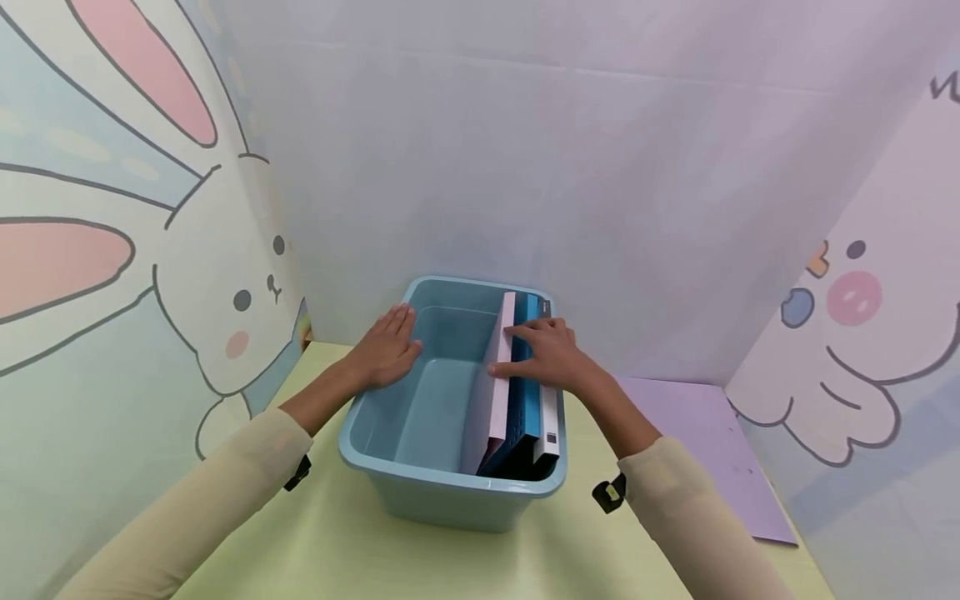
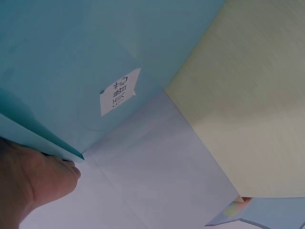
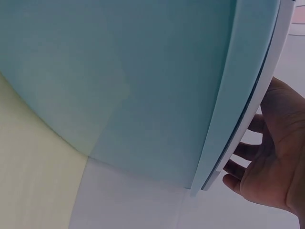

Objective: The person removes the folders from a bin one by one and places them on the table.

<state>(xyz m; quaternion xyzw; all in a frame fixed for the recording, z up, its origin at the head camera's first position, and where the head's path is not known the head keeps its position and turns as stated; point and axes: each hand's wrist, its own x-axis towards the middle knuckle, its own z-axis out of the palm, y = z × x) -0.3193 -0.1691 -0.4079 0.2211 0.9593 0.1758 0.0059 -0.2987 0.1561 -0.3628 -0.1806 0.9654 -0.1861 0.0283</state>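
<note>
A light-blue plastic tub (image 1: pixel 431 479) stands in front of me. My left hand (image 1: pixel 386 346) rests on its left rim with the fingers straight; in the left wrist view a white paper label (image 2: pixel 119 91) with handwriting is stuck to the tub's outer wall. Along the tub's right side stand three flat, book-like things: a pale pink one (image 1: pixel 498 408), a blue one with a dark side (image 1: pixel 531 412) and a white-and-black one (image 1: pixel 550 425). Spread over their top edges is my right hand (image 1: pixel 551 354), thumb and forefinger touching the pink one, the other fingers lightly bent.
The tub sits on a pale yellow-green table (image 1: pixel 315 533). A flat purple board (image 1: pixel 697 442) lies to its right. Behind is a pale wall sheet (image 1: pixel 525 167), with cartoon-printed sheets at both sides.
</note>
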